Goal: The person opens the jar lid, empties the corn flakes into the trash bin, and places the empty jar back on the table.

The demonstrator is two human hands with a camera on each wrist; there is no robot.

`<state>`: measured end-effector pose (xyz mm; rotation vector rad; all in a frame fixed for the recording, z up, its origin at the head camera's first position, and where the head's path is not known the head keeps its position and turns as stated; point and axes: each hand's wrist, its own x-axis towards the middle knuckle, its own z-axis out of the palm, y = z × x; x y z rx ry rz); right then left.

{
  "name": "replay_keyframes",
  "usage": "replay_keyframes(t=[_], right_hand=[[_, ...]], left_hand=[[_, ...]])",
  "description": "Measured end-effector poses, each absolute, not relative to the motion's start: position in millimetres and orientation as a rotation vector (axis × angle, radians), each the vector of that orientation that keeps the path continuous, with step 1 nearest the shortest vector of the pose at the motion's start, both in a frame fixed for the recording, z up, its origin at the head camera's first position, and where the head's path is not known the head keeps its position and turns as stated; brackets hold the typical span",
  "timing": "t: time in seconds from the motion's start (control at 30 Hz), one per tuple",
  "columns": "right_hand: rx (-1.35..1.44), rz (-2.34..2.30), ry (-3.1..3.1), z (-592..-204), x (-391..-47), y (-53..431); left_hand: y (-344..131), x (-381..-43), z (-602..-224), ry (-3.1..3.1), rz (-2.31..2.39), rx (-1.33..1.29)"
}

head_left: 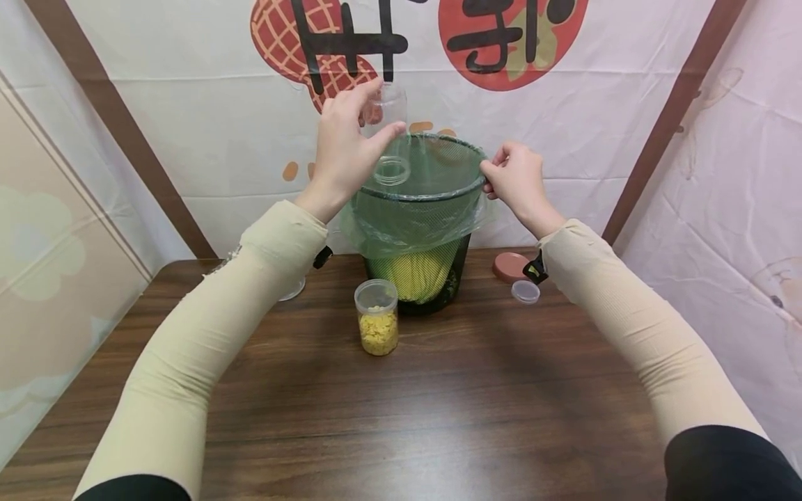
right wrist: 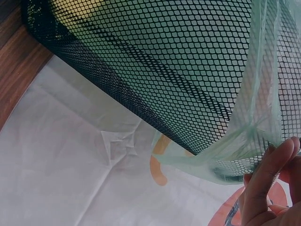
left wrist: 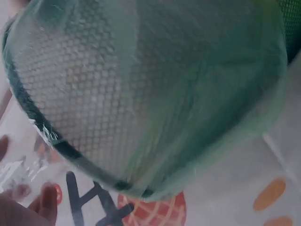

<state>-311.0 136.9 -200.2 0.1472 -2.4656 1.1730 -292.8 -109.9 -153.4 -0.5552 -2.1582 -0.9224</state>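
Note:
In the head view my left hand (head_left: 347,142) holds a clear jar (head_left: 395,111) upside down, fingers and thumb around its side. Its open mouth overlaps the near left rim of a black mesh wastebasket (head_left: 462,268). A thin green plastic bag (head_left: 426,226) lines the basket and folds down outside it. At the rim's right side my right hand (head_left: 516,181) pinches the bag's edge, seen closer in the right wrist view with the bag (right wrist: 256,103) gathered at the fingertips (right wrist: 282,153). Something yellow (head_left: 420,275) shows through the mesh low in the basket.
An open clear jar with yellow crumbs (head_left: 379,330) stands before the basket on the brown wooden table (head_left: 438,417). To the right lie a coral lid (head_left: 509,266) and a small clear lid (head_left: 525,292). My left forearm partly hides a clear round piece (head_left: 296,289). A printed cloth hangs behind.

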Motion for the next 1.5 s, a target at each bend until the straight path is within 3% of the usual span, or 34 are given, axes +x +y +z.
replay_keyframes(t=[1.1, 1.5], right_hand=[[0.150, 1.158, -2.465, -201, -313, 139], [0.138, 1.177, -2.457, -202, -312, 138]], left_hand=[[-109, -295, -158, -2.177, -0.862, -0.511], [-109, -283, -159, -2.168, -1.079, -0.452]])
